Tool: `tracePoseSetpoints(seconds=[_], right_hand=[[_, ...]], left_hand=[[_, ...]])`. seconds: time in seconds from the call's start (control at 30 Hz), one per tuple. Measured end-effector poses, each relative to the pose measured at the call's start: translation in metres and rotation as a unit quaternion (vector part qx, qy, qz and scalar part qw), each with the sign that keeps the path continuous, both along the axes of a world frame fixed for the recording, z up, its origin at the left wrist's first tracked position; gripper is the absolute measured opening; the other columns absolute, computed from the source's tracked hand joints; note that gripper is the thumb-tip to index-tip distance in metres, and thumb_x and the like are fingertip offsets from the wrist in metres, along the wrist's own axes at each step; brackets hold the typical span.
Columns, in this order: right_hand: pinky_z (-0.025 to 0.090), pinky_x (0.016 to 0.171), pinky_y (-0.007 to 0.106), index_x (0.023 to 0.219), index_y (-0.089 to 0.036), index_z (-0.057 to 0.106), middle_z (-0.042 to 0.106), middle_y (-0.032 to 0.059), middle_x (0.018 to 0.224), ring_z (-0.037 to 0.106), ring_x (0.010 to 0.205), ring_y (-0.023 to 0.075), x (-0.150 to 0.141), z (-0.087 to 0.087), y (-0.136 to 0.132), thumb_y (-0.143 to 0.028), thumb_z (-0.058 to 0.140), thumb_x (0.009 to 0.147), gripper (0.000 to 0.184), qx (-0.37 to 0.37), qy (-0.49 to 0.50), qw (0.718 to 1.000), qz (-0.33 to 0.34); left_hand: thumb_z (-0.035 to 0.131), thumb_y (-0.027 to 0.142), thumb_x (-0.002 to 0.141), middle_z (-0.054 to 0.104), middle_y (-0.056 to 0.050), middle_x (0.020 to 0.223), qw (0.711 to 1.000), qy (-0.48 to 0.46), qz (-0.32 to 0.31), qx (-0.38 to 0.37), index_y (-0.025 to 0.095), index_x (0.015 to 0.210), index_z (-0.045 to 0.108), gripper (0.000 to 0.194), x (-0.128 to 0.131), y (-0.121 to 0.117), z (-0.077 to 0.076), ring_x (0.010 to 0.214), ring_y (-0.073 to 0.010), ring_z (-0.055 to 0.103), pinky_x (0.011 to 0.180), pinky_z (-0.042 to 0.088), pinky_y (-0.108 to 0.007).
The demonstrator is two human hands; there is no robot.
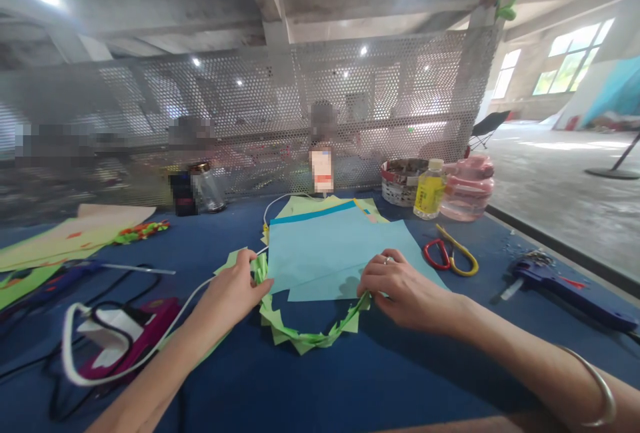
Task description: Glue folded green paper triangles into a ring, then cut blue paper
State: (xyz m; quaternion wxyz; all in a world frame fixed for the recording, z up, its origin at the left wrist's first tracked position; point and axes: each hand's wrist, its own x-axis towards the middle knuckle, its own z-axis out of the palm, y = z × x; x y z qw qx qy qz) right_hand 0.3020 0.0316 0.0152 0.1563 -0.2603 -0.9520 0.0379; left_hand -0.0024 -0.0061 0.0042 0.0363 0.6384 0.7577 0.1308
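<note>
"What are your hands doing?"

"My left hand (pixel 245 286) is nearly closed, thumb and fingers pinching the bunched left side of a green folded-paper garland (pixel 300 341). My right hand (pixel 393 286) has its fingers curled in around the garland's right side."

"And where is the garland itself?"

"Between my hands, bowing toward me in a U with pointed tips along its outer edge, over the blue tabletop (pixel 400 386). I can't tell whether its lowest part touches the surface."

"What's around it?"

"Light-blue paper sheets (pixel 320 253) lie just beyond the curve. To the right of them are scissors (pixel 452 262) with one red and one yellow handle, then a blue glue gun (pixel 575 294). A yellow-labelled bottle (pixel 429 194) stands behind the scissors, just beside a pink water jug (pixel 469 190). A magenta power strip (pixel 163 320) sits left of my left forearm."
</note>
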Motion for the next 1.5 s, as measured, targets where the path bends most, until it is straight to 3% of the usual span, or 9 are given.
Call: tracePoseSetpoints(seconds=[0.2,0.47,0.63,0.83,1.0,1.17,1.4,1.5], right_hand=[[0.027,0.091,0.039,0.089,-0.020,0.068,0.067,0.0045,0.084,0.058,0.089,0.0191,0.000,0.004,-0.002,0.001,0.049,0.074,0.032,-0.007,0.017,1.000,0.011],[0.027,0.091,0.039,0.088,-0.019,0.067,0.068,0.0039,0.085,0.057,0.087,0.0183,-0.002,0.006,-0.005,0.000,0.050,0.072,0.031,-0.003,0.048,0.998,0.040],[0.027,0.091,0.039,0.093,-0.019,0.067,0.068,0.0058,0.090,0.056,0.086,0.0181,-0.003,0.003,-0.006,-0.001,0.047,0.077,0.031,0.015,0.056,0.997,0.049],[0.028,0.091,0.038,0.101,-0.020,0.064,0.068,0.0060,0.093,0.057,0.088,0.0180,-0.009,-0.004,-0.008,-0.004,0.045,0.084,0.030,0.025,0.055,0.996,0.061],[0.028,0.090,0.037,0.106,-0.020,0.062,0.067,0.0068,0.096,0.056,0.085,0.0169,-0.013,-0.008,-0.012,-0.010,0.043,0.091,0.026,0.046,0.035,0.995,0.077],[0.028,0.092,0.038,0.106,-0.019,0.062,0.067,0.0062,0.093,0.056,0.086,0.0173,-0.016,-0.012,-0.014,-0.016,0.045,0.094,0.021,0.040,0.012,0.996,0.075],[0.030,0.094,0.040,0.104,-0.019,0.063,0.067,0.0061,0.092,0.058,0.086,0.0181,-0.017,-0.008,-0.013,-0.038,0.051,0.094,0.024,-0.006,0.028,0.997,0.073],[0.035,0.093,0.039,0.111,-0.020,0.061,0.065,0.0075,0.099,0.058,0.091,0.0190,-0.015,-0.003,-0.009,-0.035,0.046,0.097,0.026,-0.033,0.043,0.996,0.073]], left_hand=[[0.048,0.016,0.076,0.067,0.001,0.067,1.000,0.002,-0.019,0.000,0.017,0.121,0.041,0.045,0.007,0.001,0.008,0.069,-0.0229,0.066,0.057,0.038,-0.027],[0.050,0.018,0.076,0.069,0.001,0.071,0.997,0.014,-0.065,0.038,0.015,0.130,0.043,0.055,0.017,0.009,0.017,0.069,-0.0217,0.066,0.060,0.041,-0.028],[0.046,0.017,0.079,0.072,-0.001,0.077,0.992,0.047,-0.104,0.054,0.022,0.120,0.059,0.043,0.024,0.021,0.022,0.074,-0.0223,0.067,0.061,0.042,-0.028],[0.042,0.012,0.082,0.071,-0.006,0.105,0.979,0.078,-0.159,0.104,0.025,0.117,0.063,0.042,0.038,0.049,0.026,0.096,-0.0255,0.065,0.074,0.048,-0.033],[0.040,0.004,0.081,0.071,-0.005,0.099,0.957,0.090,-0.241,0.134,0.025,0.115,0.064,0.046,0.057,0.066,0.020,0.095,-0.0225,0.064,0.081,0.047,-0.034],[0.039,0.001,0.083,0.069,-0.008,0.091,0.936,0.102,-0.303,0.146,0.021,0.111,0.067,0.044,0.071,0.063,0.005,0.089,-0.0242,0.063,0.080,0.046,-0.037],[0.042,0.000,0.080,0.068,-0.006,0.087,0.926,0.097,-0.334,0.149,0.022,0.106,0.068,0.043,0.069,0.063,-0.012,0.085,-0.0211,0.061,0.080,0.046,-0.036],[0.041,0.001,0.081,0.068,-0.007,0.088,0.926,0.087,-0.335,0.151,0.021,0.105,0.068,0.042,0.066,0.062,-0.014,0.085,-0.0209,0.061,0.080,0.047,-0.036]])
